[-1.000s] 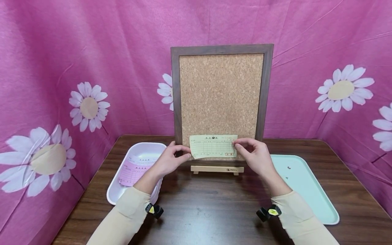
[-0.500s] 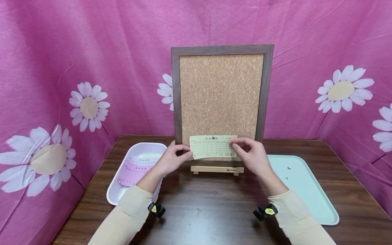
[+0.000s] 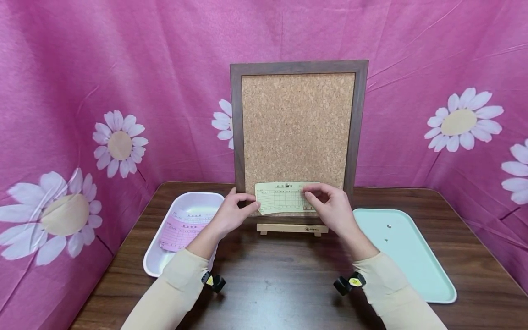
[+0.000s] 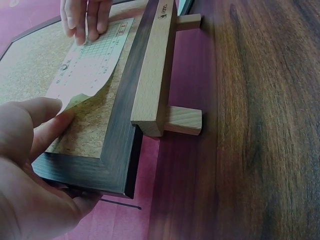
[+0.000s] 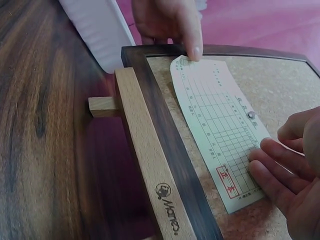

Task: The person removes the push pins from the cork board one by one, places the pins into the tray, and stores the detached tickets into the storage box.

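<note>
A pale yellow-green receipt slip, printed with a grid, lies against the lower part of a framed corkboard. At the middle of its top edge sits a silver thumbtack. My left hand pinches the slip's lower left corner between thumb and finger, its other fingers behind the board's frame. The fingertips of my right hand touch the slip's right half, below and to the right of the thumbtack. That hand hides part of the slip's right end in the head view.
The board stands on a small wooden easel. To the left, a white tray holds a pink slip and a paler one. A mint-green tray at right carries two small thumbtacks. Flowered pink cloth hangs behind.
My right hand has slid left across the slip, from its right edge towards the thumbtack. My left hand has stayed at the slip's left edge.
</note>
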A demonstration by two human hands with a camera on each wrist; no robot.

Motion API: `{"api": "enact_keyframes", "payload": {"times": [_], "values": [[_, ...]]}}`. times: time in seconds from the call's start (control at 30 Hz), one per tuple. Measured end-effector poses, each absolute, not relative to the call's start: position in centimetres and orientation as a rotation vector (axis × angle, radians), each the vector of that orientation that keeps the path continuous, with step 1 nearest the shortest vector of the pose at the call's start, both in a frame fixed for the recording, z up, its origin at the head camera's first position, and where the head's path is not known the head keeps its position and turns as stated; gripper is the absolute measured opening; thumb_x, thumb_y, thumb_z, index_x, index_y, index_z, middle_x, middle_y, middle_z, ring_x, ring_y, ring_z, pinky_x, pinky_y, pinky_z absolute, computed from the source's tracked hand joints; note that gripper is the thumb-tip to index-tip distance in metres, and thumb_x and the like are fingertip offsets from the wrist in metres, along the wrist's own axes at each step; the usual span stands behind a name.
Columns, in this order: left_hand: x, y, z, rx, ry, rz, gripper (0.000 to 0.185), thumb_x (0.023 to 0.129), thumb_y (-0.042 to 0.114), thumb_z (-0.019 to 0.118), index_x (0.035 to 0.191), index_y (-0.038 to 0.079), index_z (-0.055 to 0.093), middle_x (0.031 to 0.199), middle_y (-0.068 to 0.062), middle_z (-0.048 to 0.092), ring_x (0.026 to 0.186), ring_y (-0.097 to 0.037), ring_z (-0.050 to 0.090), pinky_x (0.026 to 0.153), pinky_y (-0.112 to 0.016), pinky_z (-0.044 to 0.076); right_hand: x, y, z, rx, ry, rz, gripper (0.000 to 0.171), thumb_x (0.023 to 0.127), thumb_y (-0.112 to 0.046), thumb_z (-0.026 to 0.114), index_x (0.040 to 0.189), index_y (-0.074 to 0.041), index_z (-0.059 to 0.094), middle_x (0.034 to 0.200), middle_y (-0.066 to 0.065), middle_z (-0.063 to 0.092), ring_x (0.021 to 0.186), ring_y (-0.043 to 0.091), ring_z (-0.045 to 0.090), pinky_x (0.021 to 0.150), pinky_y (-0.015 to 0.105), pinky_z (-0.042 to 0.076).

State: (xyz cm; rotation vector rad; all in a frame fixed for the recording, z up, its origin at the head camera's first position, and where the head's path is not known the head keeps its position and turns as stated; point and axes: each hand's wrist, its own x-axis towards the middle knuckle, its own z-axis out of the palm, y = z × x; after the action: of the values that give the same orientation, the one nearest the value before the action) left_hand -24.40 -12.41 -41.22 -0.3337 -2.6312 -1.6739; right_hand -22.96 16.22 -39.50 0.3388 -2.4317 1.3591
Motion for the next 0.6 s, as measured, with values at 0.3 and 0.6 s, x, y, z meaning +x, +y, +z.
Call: {"api": "enact_keyframes", "payload": {"times": [0.3,0.6], "values": [[-24.4,-12.3,-40.9,-0.320,-2.629,-1.692,0.022,0.098,0.020,0.077,0.111,0.002,0.082,0.161,-0.033,0.048,0.165,-0.048,0.017,0.134,-0.064,0.015,-23.3,15.6,-39.6,0.345,-2.429,1.359,0.016,0.101,-0.009,0.075,0.115,-0.003,0.082,0.108,0.016,0.083,0.082,-0.002,0.064,0.074,0.012,0.050],[-24.3,-12.1,-40.6,-0.277,-2.633,-1.693,0.024,0.100,0.021,0.076,0.112,0.001,0.082,0.173,-0.038,0.018,0.166,-0.049,0.010,0.134,-0.066,0.015,-23.4,14.9,-39.5,0.340,-2.425,1.350,0.016,0.101,-0.010,0.076,0.114,-0.003,0.081,0.108,0.015,0.083,0.084,-0.001,0.065,0.074,0.013,0.051]]}}
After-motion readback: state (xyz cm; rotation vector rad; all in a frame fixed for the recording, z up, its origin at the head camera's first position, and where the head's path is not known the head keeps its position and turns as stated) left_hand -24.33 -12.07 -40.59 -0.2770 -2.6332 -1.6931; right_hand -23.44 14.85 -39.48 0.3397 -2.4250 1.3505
